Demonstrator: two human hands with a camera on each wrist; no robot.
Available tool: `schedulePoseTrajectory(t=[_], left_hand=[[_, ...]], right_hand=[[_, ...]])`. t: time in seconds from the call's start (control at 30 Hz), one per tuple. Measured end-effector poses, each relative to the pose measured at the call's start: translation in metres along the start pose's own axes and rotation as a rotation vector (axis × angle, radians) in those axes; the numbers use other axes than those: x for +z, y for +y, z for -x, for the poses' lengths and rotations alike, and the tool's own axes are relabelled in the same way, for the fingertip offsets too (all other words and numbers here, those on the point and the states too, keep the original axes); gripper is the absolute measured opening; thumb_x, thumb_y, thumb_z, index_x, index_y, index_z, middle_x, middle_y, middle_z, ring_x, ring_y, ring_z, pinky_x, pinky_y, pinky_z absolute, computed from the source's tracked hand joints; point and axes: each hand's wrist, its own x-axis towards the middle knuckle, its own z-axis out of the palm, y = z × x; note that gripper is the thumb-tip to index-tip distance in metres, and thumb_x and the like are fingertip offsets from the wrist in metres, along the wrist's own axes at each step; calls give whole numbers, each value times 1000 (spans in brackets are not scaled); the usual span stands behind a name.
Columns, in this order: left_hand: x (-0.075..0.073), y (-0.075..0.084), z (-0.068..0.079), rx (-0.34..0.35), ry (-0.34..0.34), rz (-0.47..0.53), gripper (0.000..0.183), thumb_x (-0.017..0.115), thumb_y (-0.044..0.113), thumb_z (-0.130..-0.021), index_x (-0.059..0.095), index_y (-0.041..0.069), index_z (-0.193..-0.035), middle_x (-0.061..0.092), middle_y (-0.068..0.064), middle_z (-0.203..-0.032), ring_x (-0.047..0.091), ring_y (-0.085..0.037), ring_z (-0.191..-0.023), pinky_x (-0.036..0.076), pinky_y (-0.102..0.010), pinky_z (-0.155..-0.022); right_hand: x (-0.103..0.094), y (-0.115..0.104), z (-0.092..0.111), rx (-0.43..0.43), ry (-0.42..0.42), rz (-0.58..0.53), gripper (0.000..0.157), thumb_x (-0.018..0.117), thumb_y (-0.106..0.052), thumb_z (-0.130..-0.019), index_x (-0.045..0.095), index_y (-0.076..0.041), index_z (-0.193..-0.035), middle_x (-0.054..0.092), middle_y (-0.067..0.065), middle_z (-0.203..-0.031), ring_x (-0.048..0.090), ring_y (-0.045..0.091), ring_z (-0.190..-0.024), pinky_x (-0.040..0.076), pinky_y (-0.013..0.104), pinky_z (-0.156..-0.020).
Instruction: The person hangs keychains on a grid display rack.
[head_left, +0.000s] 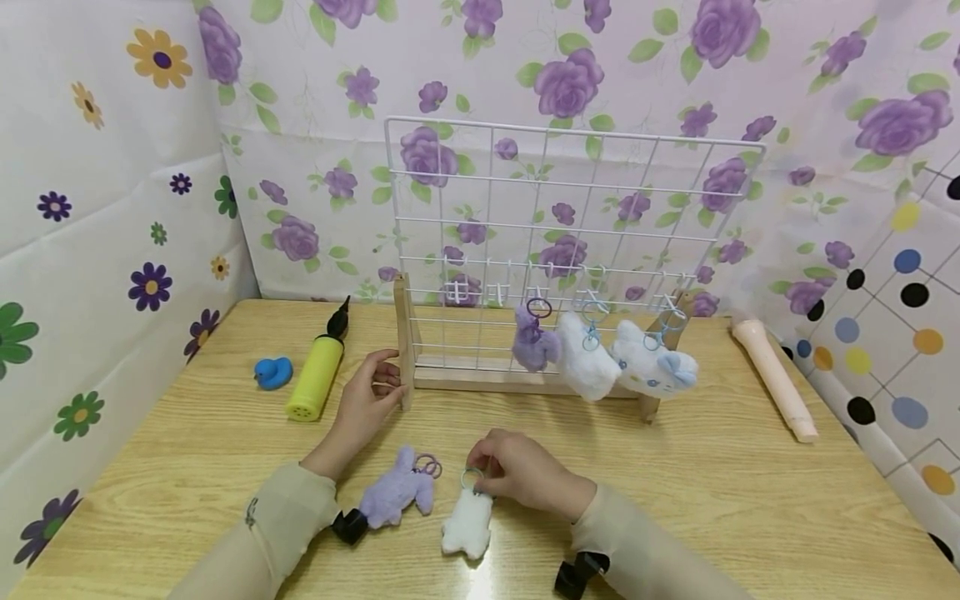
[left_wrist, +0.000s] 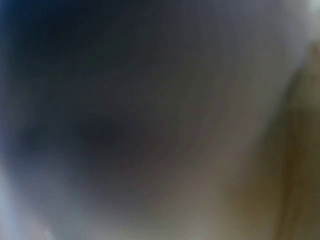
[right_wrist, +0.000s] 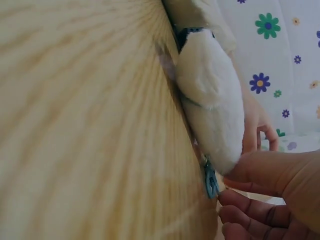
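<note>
White plush point(head_left: 468, 527) lay at lower centre, pinched near its ring point(head_left: 462, 479) by the right hand's grip point(head_left: 528, 473), likely for handling; the left hand's grip point(head_left: 364, 397) touched the wooden post point(head_left: 404, 321), perhaps steadying it, its tightness impossible to tell.

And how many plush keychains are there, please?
5. On the wire grid hang a purple one, a white one and a white-blue one; another purple one lies on the table, another white one by the right hand.
</note>
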Motion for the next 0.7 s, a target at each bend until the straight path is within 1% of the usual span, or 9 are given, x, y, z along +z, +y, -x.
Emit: schedulePoseTrajectory(t=[0.23,0.57,0.7], left_hand=[[5,-32,-8,37,11,6,52,68,0,-86,47,5,-133,61,-17,-106,61,-27,-93,54,-20,-76],[5,-31,-8,30,13,5,52,69,0,-86,48,5,-133,61,-17,-105,61,-27,-93,53,-20,-75],[4,-30,-8,25,10,10,52,69,1,-86,47,5,-134,60,-18,-107,61,-29,-94,54,-24,-77]], right_hand=[[1,0,-1,-15,-12,46,17,74,-17,-84,70,-11,-99,61,-1,-89,54,3,-72,46,14,-65],[-2,-5,-9,10,-53,91,14,76,-17,-83,66,-13,-92,57,-2,-81,47,5,-69,41,16,-63],[-3,-9,-10,20,-60,113,14,76,-17,-82,66,-13,-92,57,-2,-81,45,3,-69,41,17,-63]])
